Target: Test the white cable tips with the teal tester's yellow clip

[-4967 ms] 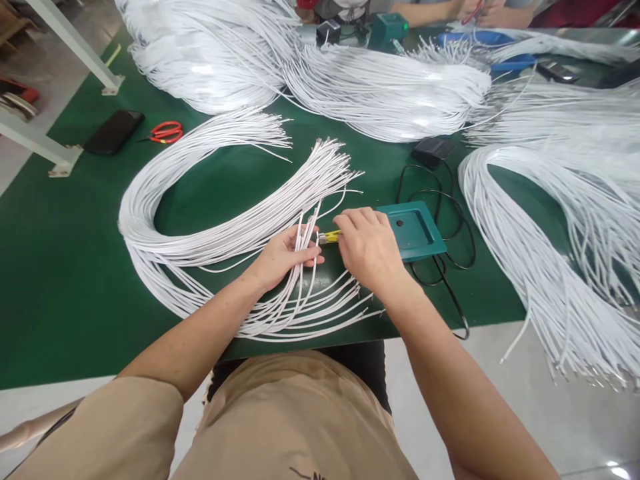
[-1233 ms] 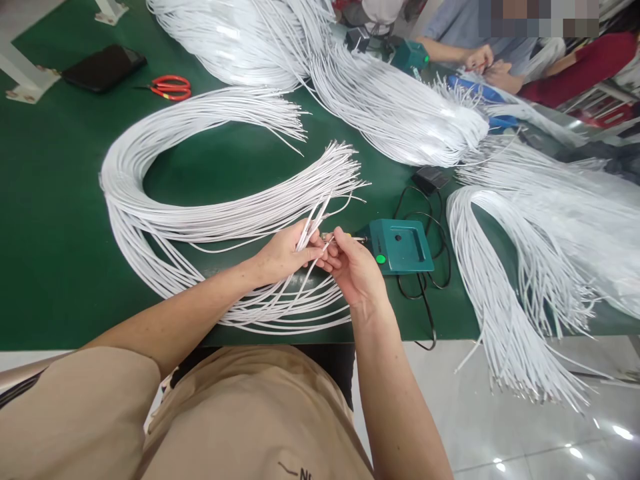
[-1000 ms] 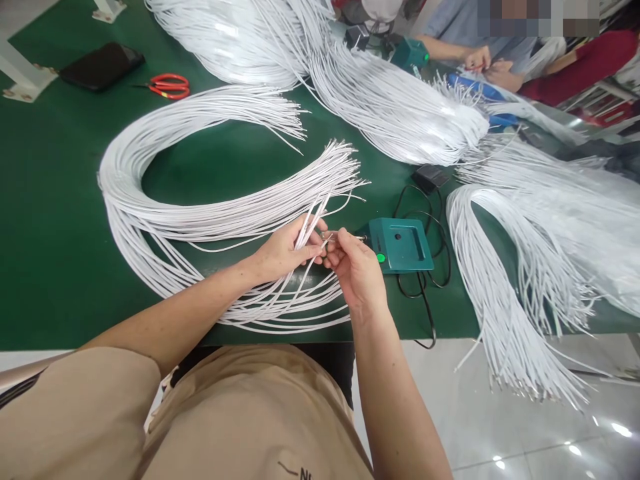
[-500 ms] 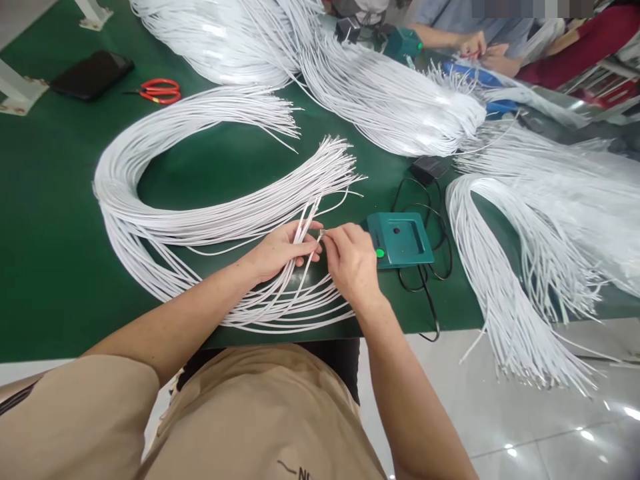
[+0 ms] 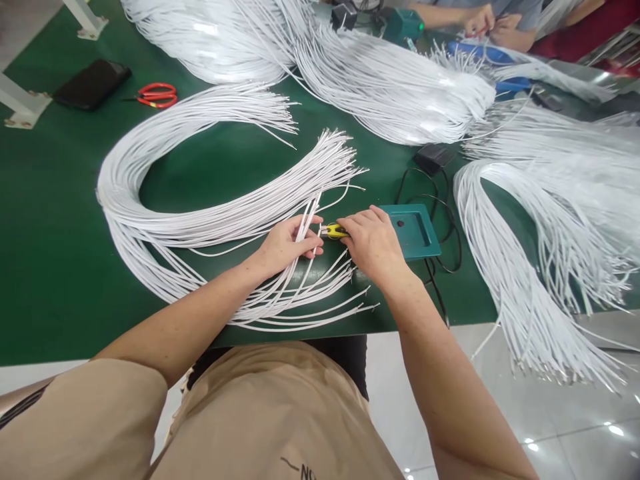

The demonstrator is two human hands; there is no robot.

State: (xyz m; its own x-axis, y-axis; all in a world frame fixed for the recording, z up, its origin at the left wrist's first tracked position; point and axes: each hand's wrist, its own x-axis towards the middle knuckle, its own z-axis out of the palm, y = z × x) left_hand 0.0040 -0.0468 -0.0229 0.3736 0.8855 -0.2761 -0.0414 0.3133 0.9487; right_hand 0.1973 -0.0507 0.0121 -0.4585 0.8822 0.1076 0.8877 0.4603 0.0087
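Note:
My left hand is closed around several white cables, with one cable end sticking up at its fingertips. In my right hand is a small pair of yellow-and-black pliers. Their metal jaws point left and meet that cable end or lie right beside it; whether they grip it I cannot tell. Below my hands, loose cable ends fan out towards the right. A large curved bundle of white cables lies behind and left of my left hand.
A teal device with a black cord sits just right of my right hand. Red-handled scissors and a black phone lie at the far left. More cable bundles cover the back and right. A co-worker's hands are at the far side.
My right hand has moved slightly right and now holds the pliers, where before its fingers pinched the cable end directly. My left hand stays around the cables. The view has shifted slightly.

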